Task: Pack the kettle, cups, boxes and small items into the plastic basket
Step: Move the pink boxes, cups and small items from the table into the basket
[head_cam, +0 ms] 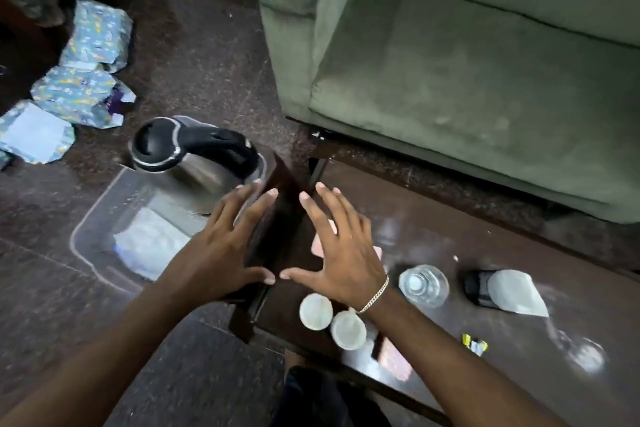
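Two white round paper cups are sitting at the near edge of the dark glossy wooden counter, waiting to be packed. Left hand and right hand are hovering spread wide, empty, probably reaching toward the kettle. Beyond them, the steel kettle with black lid and handle is sitting tilted inside the clear plastic basket on the floor.

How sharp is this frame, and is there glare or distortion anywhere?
Head view: motion blur smears the kettle, the clear basket and both hands, left and right; soft glare streaks the glossy table; wide-angle bending curves the sofa edges; lighting dim.
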The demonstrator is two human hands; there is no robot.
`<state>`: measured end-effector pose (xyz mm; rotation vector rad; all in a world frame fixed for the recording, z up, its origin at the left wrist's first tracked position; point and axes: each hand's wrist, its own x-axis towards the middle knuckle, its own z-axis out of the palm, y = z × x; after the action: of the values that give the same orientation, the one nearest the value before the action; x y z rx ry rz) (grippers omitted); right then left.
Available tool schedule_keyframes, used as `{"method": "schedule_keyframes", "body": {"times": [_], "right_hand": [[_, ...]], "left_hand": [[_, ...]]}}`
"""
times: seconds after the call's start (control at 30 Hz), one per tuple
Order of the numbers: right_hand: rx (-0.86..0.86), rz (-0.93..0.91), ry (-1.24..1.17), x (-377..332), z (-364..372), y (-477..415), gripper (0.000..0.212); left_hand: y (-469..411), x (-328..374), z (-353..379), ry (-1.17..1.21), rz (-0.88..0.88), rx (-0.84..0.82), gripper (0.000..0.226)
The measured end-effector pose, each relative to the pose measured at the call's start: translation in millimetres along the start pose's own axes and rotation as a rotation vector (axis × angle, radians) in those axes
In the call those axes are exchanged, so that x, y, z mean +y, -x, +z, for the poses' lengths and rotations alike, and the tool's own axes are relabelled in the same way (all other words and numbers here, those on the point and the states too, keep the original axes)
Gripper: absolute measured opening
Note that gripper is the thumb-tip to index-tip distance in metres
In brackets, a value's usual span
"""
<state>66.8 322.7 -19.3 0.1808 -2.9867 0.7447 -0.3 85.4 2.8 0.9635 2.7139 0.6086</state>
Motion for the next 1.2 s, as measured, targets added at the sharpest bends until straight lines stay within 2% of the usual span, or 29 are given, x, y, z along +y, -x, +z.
{"method": "schedule_keyframes", "body": {"times": [0.23,0.43,0.63,0.8,0.87,0.97,1.2], "right_hand": [[-0.036,0.253,0.076,100.0,-36.4,89.5,0.119],[-0.035,0.441,0.064,155.8,-45.7,149.6,0.117],[-0.062,0.590,0.046,186.1,-35.0,201.7,0.120],[-0.097,0.687,0.031,196.0,-18.5,246.8,0.119],[-0.101,0.692,0.041,194.9,-10.2,260.2,0.117],[-0.088,0.666,0.032,190.7,2.8,274.8,0.100],[-0.241,0.478,0.105,179.8,26.1,285.9,0.062]], "left_hand": [[-47.5,88.3,79.5,0.140,0.088,-0.127,0.132],[-75.9,147.5,144.9,0.207,0.127,-0.229,0.130],[-70.4,178.8,196.6,0.253,0.060,-0.313,0.131],[-38.3,197.5,232.0,0.225,-0.064,-0.293,0.121],[-21.7,207.0,242.5,0.207,-0.139,-0.244,0.116],[1.5,220.6,257.9,0.164,-0.190,-0.192,0.107],[29.9,247.6,287.6,-0.036,-0.299,-0.380,0.106]]}}
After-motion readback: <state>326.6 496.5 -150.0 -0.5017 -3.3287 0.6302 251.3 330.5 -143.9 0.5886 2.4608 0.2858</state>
